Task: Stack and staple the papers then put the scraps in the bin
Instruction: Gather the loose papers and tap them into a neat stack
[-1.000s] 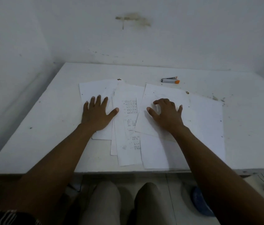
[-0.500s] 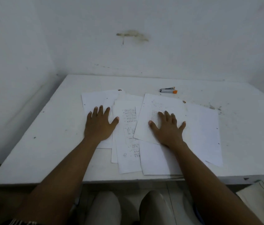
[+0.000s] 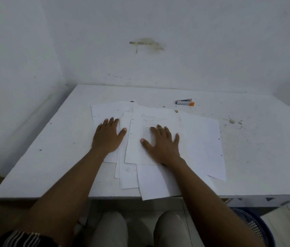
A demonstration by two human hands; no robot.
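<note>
- The left hand (image 3: 107, 135) lies flat, fingers straight and spread, pressing on the leftmost sheets; the right hand (image 3: 162, 145) lies flat likewise on the written sheet (image 3: 135, 139); neither grasps anything.
- The papers (image 3: 201, 139) lie fanned and overlapping in the middle of the table (image 3: 51, 157), not yet squared; sliding them under flat palms may drag only the top sheet, while the lower ones stay put or crease.
- One sheet (image 3: 155, 191) overhangs the near edge; a pull toward the body could tip it off.
- The stapler (image 3: 184, 102) sits well apart at the far side; stapling before the edges align would fix a crooked stack.
- The scraps (image 3: 231, 121) look like small bits scattered at the right; a sweeping sheet could scatter them further; the bin (image 3: 253, 223) stands below the table's right side, partly hidden, so a blind drop may miss.
</note>
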